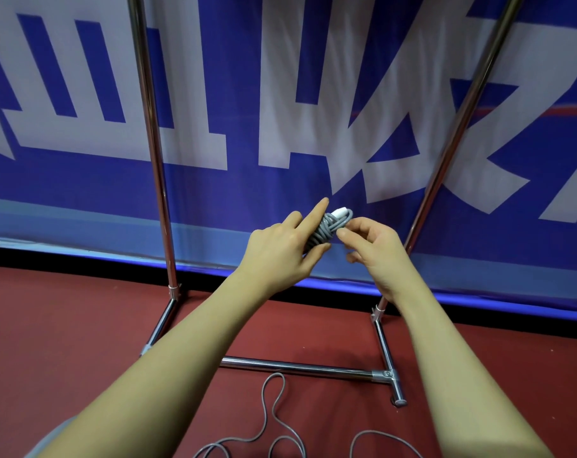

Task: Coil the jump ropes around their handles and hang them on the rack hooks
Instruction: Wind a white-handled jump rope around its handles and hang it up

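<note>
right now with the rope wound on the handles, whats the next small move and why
Probably tuck the loose end under a wrap. The left hand holds the coiled grey jump rope by its handles, and the right hand pinches a strand at the coil, so the bundle looks wound but not secured. No hooks are in view; another rope lies loose on the floor.

Both bare forearms extended forward and upward from bottom of view, converging at centre.

Left hand [277,249]: back of hand toward camera, index finger straight and pointing up-right, thumb and remaining fingers curled round grey coiled jump rope bundle with white handle tip [330,226].

Right hand [374,251]: palm turned leftward, wrist bent, thumb and fingers [343,233] pinching rope strand at bundle's right side; lower fingers loosely curled.

Hands just beside each other, bundle between them.
</note>
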